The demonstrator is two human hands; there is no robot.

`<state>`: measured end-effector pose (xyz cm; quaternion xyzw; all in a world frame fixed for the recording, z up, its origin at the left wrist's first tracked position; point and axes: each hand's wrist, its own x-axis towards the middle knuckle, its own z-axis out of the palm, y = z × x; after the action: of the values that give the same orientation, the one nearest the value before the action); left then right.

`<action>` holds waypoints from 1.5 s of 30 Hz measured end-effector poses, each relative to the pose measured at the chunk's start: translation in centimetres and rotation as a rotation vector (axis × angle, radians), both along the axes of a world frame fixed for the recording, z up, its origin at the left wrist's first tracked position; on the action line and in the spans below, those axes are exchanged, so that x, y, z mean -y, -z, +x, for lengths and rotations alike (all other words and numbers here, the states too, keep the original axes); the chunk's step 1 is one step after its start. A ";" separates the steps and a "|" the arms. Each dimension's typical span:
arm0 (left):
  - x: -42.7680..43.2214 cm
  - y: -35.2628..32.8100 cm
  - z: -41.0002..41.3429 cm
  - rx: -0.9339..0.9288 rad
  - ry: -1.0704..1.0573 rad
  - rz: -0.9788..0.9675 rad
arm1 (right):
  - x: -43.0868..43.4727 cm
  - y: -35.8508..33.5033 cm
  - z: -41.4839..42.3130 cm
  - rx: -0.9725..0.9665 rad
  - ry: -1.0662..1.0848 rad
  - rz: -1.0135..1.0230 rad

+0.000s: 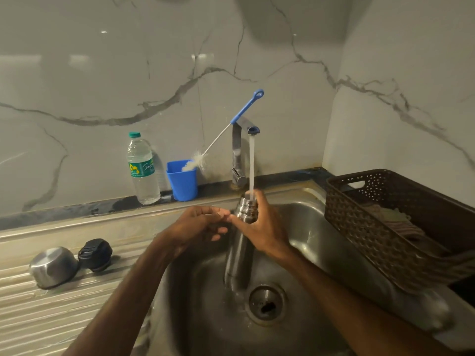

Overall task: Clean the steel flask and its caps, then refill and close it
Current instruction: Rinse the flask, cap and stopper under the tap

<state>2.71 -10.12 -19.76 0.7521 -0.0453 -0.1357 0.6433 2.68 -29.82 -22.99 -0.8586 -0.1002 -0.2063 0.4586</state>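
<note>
The steel flask stands upright in the middle of the frame, its open mouth set directly under the tap so that the running water falls straight in. This looks like a rinse or a fill rather than scrubbing. The right hand grips the flask just below the neck, fingers and thumb wrapped round it, which keeps the mouth lined up with the stream. The base hangs low over the sink, near the drain, so any overflow runs away.

The left hand sits just left of the neck with its fingers loosely curled and holding nothing. The fingertips may be touching the flask, but the blur there makes it hard to say.

Both caps lie at lower left on the ribbed drainboard, off the flask and out of the splash: the steel cap mouth down, the black cap just beside it.

Against the wall, a blue cup holds a bottle brush, bristles down and handle leaning up to the right. Left of it, a plastic bottle is capped and appears nearly full of water. At right, a brown basket holds a folded cloth.
</note>
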 end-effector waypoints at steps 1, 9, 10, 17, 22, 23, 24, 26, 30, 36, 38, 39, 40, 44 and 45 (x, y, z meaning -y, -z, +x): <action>0.1 0.0 -0.1 -0.001 -0.003 -0.008 | 0.0 0.2 0.1 -0.009 0.003 -0.036; 0.5 -0.2 0.0 -0.004 -0.017 -0.057 | 0.7 -0.1 0.3 -0.007 0.057 -0.065; 0.5 -0.3 0.0 -0.004 -0.017 -0.054 | 0.8 -0.3 0.3 0.015 0.060 -0.053; 0.7 -0.1 0.0 0.008 -0.001 -0.049 | 0.6 -0.6 -0.2 -0.006 0.024 -0.043; 0.7 -0.1 -0.3 0.042 0.003 -0.027 | 0.2 -0.2 -0.2 -0.039 0.013 -0.052; 0.8 -0.2 -0.5 0.046 0.005 -0.015 | 0.2 0.1 -0.1 -0.070 0.009 -0.079; 0.8 -0.3 -0.6 0.046 0.009 -0.005 | 0.4 -0.1 0.0 -0.101 0.008 -0.060; 0.7 -0.4 -0.7 0.027 0.046 -0.002 | 1.5 -1.2 0.4 -0.177 0.003 0.121; 0.9 -1.0 -1.3 -0.039 0.191 0.064 | 5.0 -1.6 0.8 -0.516 0.009 0.556; 0.6 -2.0 -1.5 -0.066 0.219 0.002 | 5.6 -0.8 1.5 -0.846 -0.091 0.709; 0.5 -1.9 -1.5 -0.044 0.207 -0.025 | 5.2 -0.2 2.0 -0.912 -0.082 0.817; 0.6 -1.9 -1.5 -0.025 0.199 -0.035 | 4.9 0.0 2.1 -0.937 -0.089 0.854; 0.8 -2.0 -1.6 -0.003 0.184 -0.049 | 4.7 0.2 2.2 -0.955 -0.104 0.876; 1.2 -2.5 -2.1 0.002 0.120 -0.185 | 4.2 0.4 2.1 -1.027 -0.169 0.944; 1.2 -2.4 -2.1 0.009 0.130 -0.203 | 4.2 0.2 2.0 -1.054 -0.178 0.958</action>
<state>0.61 -11.31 -17.35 0.6791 -0.1104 -0.1685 0.7059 4.68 -34.00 -23.21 -0.5368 0.1667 0.2525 0.7876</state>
